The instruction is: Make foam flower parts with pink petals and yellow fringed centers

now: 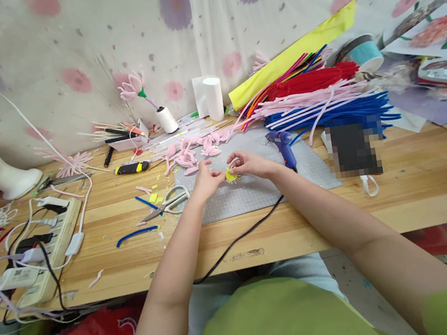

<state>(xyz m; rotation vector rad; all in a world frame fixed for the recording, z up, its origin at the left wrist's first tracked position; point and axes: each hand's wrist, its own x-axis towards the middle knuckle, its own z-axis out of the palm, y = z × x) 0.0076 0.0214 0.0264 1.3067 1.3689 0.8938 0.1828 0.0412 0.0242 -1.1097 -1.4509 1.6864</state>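
Note:
A small yellow fringed piece [231, 177], like a flower centre, is held just above the grey cutting mat [228, 206]. My left hand [208, 181] pinches it from the left, and my right hand [251, 165] grips its upper right side. Part of the piece is hidden by my fingers. Pink pipe-cleaner petals [186, 157] lie on the mat beyond my hands. Left of my left hand rest the scissors [172, 200], with yellow scraps and blue pipe-cleaner bits around them. A blue glue gun [285, 148] lies to the right of my right hand.
Pink, red and blue pipe-cleaner bundles [331, 112] are heaped at the back right. A white power strip [59, 249] with tangled cables stands at the left. A black cord [237, 240] crosses the front edge. A pink flower [131, 86] stands in a white spool [167, 120].

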